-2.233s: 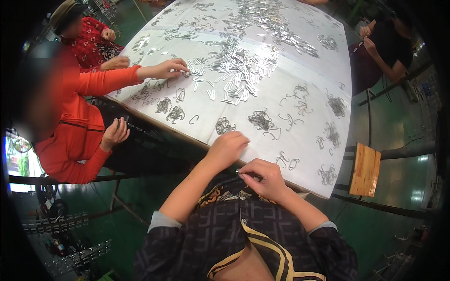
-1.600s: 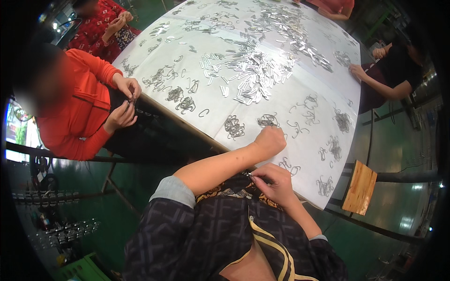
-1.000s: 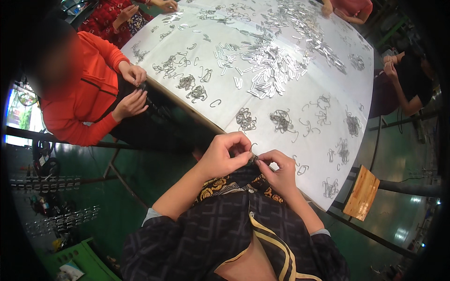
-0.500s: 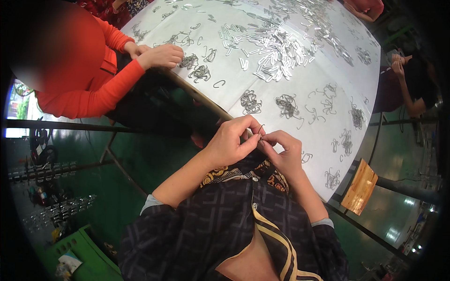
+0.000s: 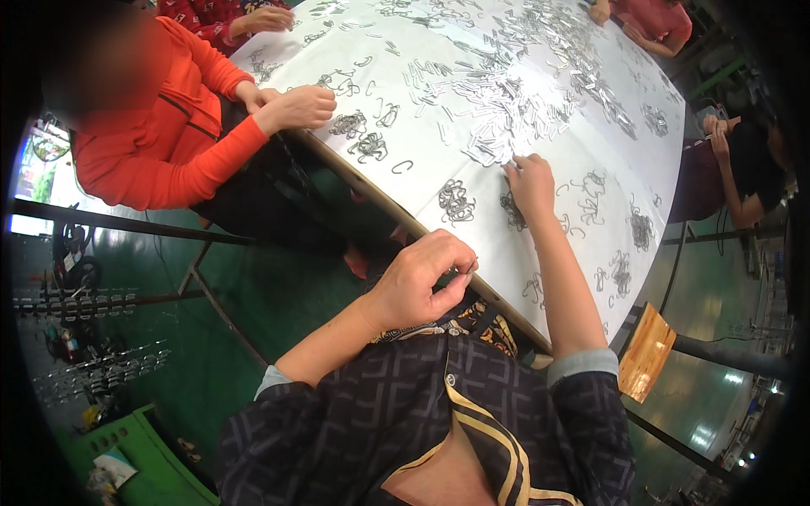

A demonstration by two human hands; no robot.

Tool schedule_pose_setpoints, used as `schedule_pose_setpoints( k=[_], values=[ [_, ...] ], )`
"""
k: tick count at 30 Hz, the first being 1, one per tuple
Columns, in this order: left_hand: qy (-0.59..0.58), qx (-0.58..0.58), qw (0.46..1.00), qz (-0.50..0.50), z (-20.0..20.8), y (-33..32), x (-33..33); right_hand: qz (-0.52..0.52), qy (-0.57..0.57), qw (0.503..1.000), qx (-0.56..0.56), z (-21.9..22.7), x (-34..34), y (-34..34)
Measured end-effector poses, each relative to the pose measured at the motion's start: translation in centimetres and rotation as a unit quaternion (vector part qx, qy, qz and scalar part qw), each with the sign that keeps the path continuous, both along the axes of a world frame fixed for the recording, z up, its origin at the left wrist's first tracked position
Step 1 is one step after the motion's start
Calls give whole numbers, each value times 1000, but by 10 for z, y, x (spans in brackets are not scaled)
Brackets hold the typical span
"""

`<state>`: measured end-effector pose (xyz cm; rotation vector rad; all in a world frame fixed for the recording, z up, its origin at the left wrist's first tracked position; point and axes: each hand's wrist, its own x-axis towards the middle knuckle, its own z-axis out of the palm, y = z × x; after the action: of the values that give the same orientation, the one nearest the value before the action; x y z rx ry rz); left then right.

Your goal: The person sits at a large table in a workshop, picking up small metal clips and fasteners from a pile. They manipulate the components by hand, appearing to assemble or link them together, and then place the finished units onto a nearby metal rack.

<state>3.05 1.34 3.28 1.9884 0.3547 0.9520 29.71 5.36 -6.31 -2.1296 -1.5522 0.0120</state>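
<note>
My left hand (image 5: 426, 278) is closed in a pinch just over the table's near edge. A short, thin dark tip of a small wire piece (image 5: 474, 268) pokes out between its thumb and forefinger; the rest is hidden. Stretched out over the table, my right hand (image 5: 533, 190) has its forefinger and thumb slightly apart at the near rim of a heap of shiny flat metal strips (image 5: 515, 114). Part of a cluster of curved wire hooks (image 5: 509, 211) lies under its wrist, and another cluster of hooks (image 5: 456, 202) sits to its left.
More hook clusters (image 5: 641, 229) are spread over the white-covered table (image 5: 422, 181). A co-worker in an orange top (image 5: 169, 126) works at the left edge, with other people at the far and right sides. A wooden stool (image 5: 646, 354) stands at the right; a green metal piece (image 5: 152, 460) is lower left.
My hands have parted. The right one has moved forward from the table edge to the strip heap, while the left stays pinched near the edge.
</note>
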Motion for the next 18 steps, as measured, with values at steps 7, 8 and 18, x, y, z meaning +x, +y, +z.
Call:
schedule_pose_setpoints(
  k=[7, 8, 18],
  values=[
    [14, -30, 999, -3, -9, -4, 1, -78, 75, 992, -58, 0, -4, 28],
    [17, -30, 999, -5, -9, -4, 1, -81, 99, 990, -66, -1, 1, 30],
    [32, -39, 999, -1, -19, -7, 1, -38, 127, 982, -134, 8, 23, 33]
  ],
)
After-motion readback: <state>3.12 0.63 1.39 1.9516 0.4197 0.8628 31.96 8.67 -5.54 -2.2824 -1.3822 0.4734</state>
